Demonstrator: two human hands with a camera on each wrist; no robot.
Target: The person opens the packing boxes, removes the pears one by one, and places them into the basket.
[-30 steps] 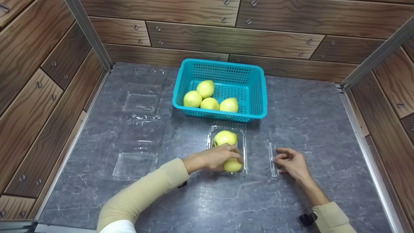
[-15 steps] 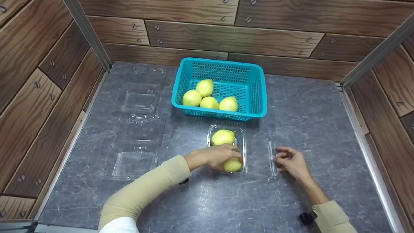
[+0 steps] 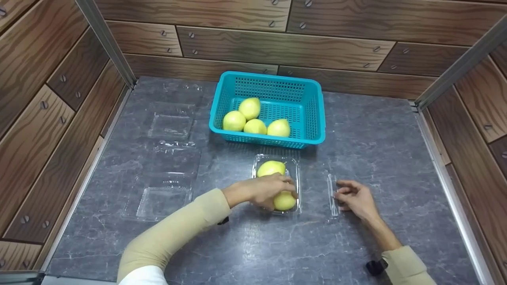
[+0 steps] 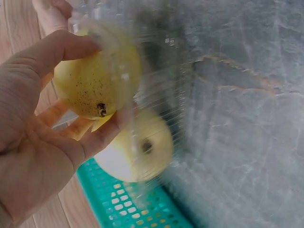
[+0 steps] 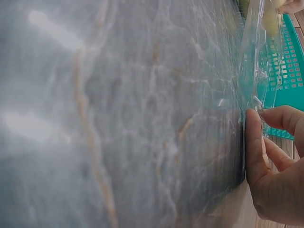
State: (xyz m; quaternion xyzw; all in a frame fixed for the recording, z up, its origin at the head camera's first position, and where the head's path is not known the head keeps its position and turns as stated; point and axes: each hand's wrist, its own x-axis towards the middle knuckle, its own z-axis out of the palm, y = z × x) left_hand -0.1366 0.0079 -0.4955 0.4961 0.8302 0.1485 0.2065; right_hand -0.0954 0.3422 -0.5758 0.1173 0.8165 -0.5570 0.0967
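Observation:
In the head view, two yellow-green pears lie in a clear plastic clamshell box (image 3: 299, 186) on the grey table. My left hand (image 3: 269, 190) grips the nearer pear (image 3: 285, 201) inside the box, thumb on one side and fingers on the other, as the left wrist view also shows. Beyond it, close to the hand, lies the second pear (image 3: 271, 168). To the right, the clear lid (image 3: 332, 196) lies beside the box; whether it is hinged to it is hard to see. My right hand (image 3: 356, 200) pinches the lid's outer edge between thumb and fingers.
A teal basket (image 3: 322, 114) with several pears (image 3: 234, 120) stands behind the box. At left, clear plastic boxes (image 3: 164, 202) lie on the table (image 3: 253, 253). Wood-patterned walls (image 3: 237, 45) close off the back and sides.
The farther pear has shifted slightly left within the box. Both hands keep almost the same place, the left still gripping its pear and the right at the lid's edge.

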